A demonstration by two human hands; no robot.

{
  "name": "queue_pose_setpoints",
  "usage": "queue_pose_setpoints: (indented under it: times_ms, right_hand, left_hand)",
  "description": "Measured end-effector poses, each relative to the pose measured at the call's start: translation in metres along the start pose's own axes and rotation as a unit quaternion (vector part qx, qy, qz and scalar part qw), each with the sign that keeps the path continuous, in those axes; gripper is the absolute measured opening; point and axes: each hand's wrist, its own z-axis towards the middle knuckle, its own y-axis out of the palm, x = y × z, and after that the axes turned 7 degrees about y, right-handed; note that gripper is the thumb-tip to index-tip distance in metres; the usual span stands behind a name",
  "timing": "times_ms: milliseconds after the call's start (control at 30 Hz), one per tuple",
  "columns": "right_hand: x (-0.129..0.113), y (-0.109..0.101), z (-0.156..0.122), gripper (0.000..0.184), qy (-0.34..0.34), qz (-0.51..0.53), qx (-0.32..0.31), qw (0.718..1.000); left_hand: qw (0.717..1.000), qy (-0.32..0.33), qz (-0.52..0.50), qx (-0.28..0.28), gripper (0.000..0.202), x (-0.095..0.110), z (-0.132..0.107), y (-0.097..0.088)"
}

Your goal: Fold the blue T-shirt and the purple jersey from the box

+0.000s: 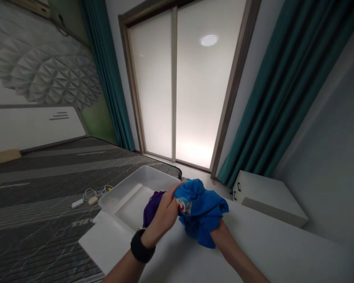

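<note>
As the left hand point(161, 214) grips blue cloth point(200, 210) — a white tray point(132, 200) sits beside.

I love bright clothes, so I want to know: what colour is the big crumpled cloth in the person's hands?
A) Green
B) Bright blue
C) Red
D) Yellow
B. The big crumpled cloth held by the person's left hand shows bright blue fabric on all its folds.

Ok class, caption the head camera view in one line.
Left hand grips blue cloth, right hand beneath it, beside white tray.
</note>
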Motion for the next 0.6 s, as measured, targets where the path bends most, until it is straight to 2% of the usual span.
queue_pose_setpoints:
  times_ms: [100,167,267,333,400,500,600]
  right_hand:
    - [0.011,-0.028,-0.019,0.047,0.024,-0.01,0.034,0.999]
    - [0.021,-0.05,-0.034,0.047,0.066,-0.03,0.07,0.995]
    - [0.04,-0.084,-0.056,0.051,0.15,-0.063,0.093,0.982]
    - [0.052,-0.106,-0.068,0.053,0.176,-0.095,0.094,0.975]
    - [0.064,-0.125,-0.077,0.055,0.19,-0.174,0.115,0.959]
    - [0.078,-0.153,-0.085,0.057,0.196,-0.295,0.151,0.923]
    - [0.087,-0.182,-0.092,0.051,0.179,-0.347,0.21,0.896]
  left_hand:
    - [0.993,0.008,0.112,-0.026,0.032,-0.011,-0.004,0.024]
    - [0.987,0.001,0.156,-0.038,0.027,-0.02,-0.005,0.039]
    - [0.991,-0.047,0.094,-0.078,0.027,-0.041,-0.01,0.062]
    - [0.99,-0.085,0.043,-0.106,0.029,-0.058,-0.018,0.078]
    - [0.983,-0.123,0.004,-0.132,0.028,-0.077,-0.029,0.091]
    - [0.981,-0.158,-0.007,-0.109,0.033,-0.101,-0.044,0.103]
    - [0.988,-0.133,0.011,-0.075,0.037,-0.111,-0.052,0.103]
